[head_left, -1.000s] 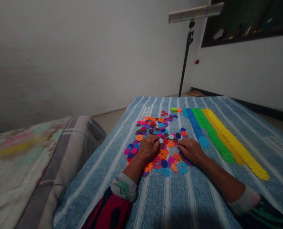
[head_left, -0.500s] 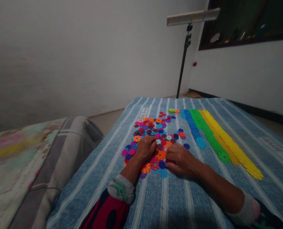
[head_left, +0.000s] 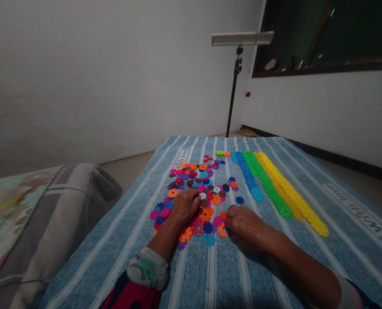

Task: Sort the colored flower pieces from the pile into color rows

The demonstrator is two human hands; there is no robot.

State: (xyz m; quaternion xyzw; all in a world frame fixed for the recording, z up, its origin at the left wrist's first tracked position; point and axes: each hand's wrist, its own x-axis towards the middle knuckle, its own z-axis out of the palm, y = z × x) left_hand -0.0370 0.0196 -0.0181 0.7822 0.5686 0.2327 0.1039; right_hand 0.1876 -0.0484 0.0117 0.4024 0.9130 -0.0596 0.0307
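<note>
A loose pile of notched, flower-shaped plastic discs (head_left: 206,214) in orange, pink, purple, brown and blue lies on the striped blue cloth. My left hand (head_left: 185,207) rests on the pile's left part, its fingers curled inward beside a pale blue disc (head_left: 203,196). At the pile's right edge is my right hand (head_left: 246,224), its fingers drawn together next to an orange disc (head_left: 222,231). Whatever either hand pinches is hidden by the fingers. Farther right run overlapping rows of discs: a blue row (head_left: 246,171), a green row (head_left: 271,189) and a yellow row (head_left: 295,195), with a narrower orange-yellow row (head_left: 283,193) between the last two.
The cloth-covered table (head_left: 191,279) reaches toward a white wall. Behind it stands a black stand (head_left: 233,94) topped by a light bar. To the left is a grey draped surface (head_left: 75,206). A dark window (head_left: 332,38) is at upper right.
The view has turned slightly to the right. My right hand has moved away from my left, to the right edge of the pile, exposing pink and orange discs. The left hand remains on the pile.
</note>
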